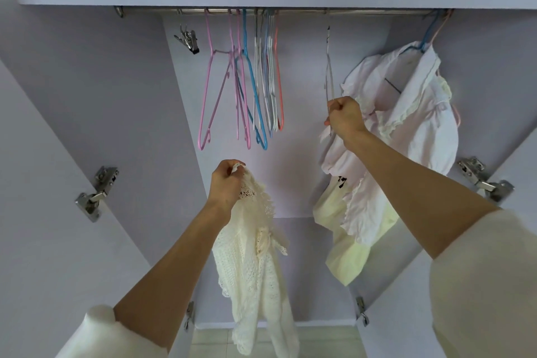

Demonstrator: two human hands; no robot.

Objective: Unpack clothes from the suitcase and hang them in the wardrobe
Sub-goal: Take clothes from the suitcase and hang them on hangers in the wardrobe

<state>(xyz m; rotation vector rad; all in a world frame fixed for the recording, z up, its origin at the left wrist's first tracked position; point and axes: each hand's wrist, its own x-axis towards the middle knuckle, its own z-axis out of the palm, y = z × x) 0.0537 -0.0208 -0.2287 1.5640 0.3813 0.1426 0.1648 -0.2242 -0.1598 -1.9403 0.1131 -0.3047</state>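
- My left hand (225,183) pinches the cream crochet top (255,264) by its upper edge; it hangs limp below the rail (290,11), in front of the open wardrobe.
- I judge it light, soft and easily snagged, so the shoulder seams are the best hold.
- My right hand (344,116) is clenched around a thin white hanger (329,73) on the rail.
- Coloured hangers (250,81) crowd the left; the hung white garments (406,113) press close on the right.

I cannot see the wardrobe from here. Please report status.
Left hand grips cream knit top. Right hand grips white hanger on rail. Nothing in the way.
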